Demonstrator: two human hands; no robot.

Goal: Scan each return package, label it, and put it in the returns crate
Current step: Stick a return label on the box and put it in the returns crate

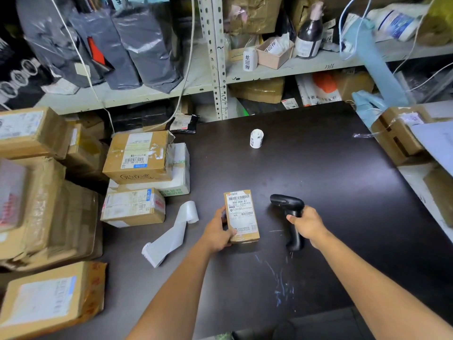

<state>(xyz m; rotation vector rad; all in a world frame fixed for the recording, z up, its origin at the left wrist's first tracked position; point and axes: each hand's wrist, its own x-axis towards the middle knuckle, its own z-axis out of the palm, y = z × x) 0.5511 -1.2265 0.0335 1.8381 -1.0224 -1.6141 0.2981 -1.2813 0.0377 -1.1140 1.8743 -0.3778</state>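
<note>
The left hand (219,231) is closed round one small box (241,216), thumb on its label near the lower edge and fingers wrapped over the left side. The box lies label-up on the dark surface (331,173), its long axis running away from the person; the label shows two barcodes and some printed text. Just to the right, the right hand (307,223) grips the handle of one black scanner (289,218), whose head points left and away, toward the upper part of the box, with a clear gap between the two. The handle's butt seems to touch the surface, though the angle makes this hard to judge.

Left of the box, one strip of white backing paper (171,235) lies unrolled, curled at its far end. Further back on the surface stands one small label roll (256,138), well apart from both hands. At the surface's left edge three parcels are stacked: a brown one (137,157) on top of a white one (180,177), with another brown one (133,207) in front. More brown parcels, about five, are piled beyond them on the left, blurred at the frame edge. Behind, a metal shelf (218,57) carries grey mailer bags (147,45), a second label roll (249,58), one dark bottle (310,33) and cartons.
</note>
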